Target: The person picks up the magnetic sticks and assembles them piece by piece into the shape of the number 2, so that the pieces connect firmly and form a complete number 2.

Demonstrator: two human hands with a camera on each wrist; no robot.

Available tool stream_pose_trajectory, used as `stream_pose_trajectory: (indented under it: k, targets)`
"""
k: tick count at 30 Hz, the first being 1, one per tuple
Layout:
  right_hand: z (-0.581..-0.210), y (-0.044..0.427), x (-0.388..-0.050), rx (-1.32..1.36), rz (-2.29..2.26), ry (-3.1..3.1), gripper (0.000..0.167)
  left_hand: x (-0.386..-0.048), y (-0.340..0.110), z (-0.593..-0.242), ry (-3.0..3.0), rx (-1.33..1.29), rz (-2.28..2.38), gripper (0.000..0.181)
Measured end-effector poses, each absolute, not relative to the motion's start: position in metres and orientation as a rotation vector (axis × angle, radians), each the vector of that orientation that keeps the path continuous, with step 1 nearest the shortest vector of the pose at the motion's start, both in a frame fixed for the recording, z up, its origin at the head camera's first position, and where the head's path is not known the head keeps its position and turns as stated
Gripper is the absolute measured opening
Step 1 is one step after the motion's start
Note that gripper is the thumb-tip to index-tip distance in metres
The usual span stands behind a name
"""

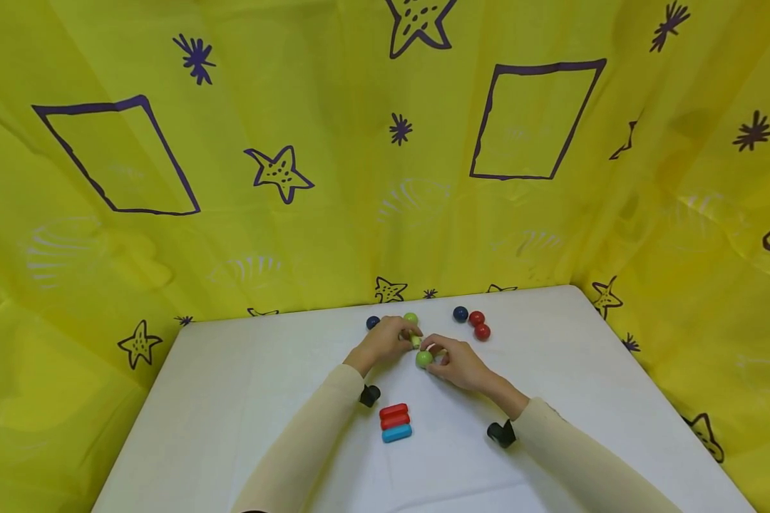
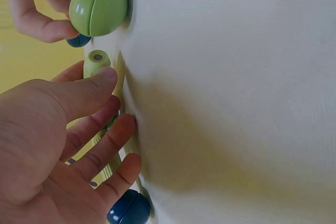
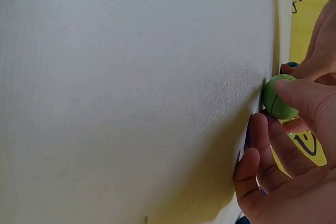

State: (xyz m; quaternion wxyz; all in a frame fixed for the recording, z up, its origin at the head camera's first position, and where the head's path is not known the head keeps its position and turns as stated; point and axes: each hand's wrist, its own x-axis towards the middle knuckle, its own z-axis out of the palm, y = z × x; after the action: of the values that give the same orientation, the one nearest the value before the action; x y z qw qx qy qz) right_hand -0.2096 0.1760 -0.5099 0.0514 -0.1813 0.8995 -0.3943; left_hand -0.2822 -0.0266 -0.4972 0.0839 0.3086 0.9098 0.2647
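Behind & to both sides: yellow cloth (image 1: 334,242) w/ purple stars & outlined boxes. Below: white table (image 1: 218,399). No container in view, so nothing stowed in one; just loose pieces on table or in hand.

Mid-table, toward far edge: L hand (image 1: 383,342) & R hand (image 1: 462,365), close together, both busy. W/ L, pinching rod (image 2: 94,68) b/w thumb & fingers, holed end toward R. W/ R, pinching green ball (image 1: 424,360) b/w thumb & fingertips, just beside rod's end — not touching, per L wrist view.

Judging by layout, prob. early or partway. Done: rod & green ball in hand, lined up approx. end to end. Left: not yet joined, w/ visible gap b/w the two.

Nearer the body, on table: two red bars (image 1: 395,422) & one blue bar (image 1: 396,434), laid side by side, well apart from both hands. Prob. unused so far.

Past L hand: far green ball (image 1: 411,318) & blue ball (image 1: 372,323), latter partly hidden in head view. Can't tell whether joined to anything — too much covered by fingers. Off to the right, near far edge: navy ball (image 1: 460,313) beside two red balls (image 1: 482,332), grouped close, not in either grip.
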Motion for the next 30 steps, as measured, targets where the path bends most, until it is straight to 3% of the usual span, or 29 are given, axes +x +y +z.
stream_pose_trajectory:
  k: [30]
  targets:
    - [-0.514,0.166,-0.217,-0.463,-1.226,2.786,0.033,-0.28,-0.027,-0.497,2.715,0.903,0.821,0.024]
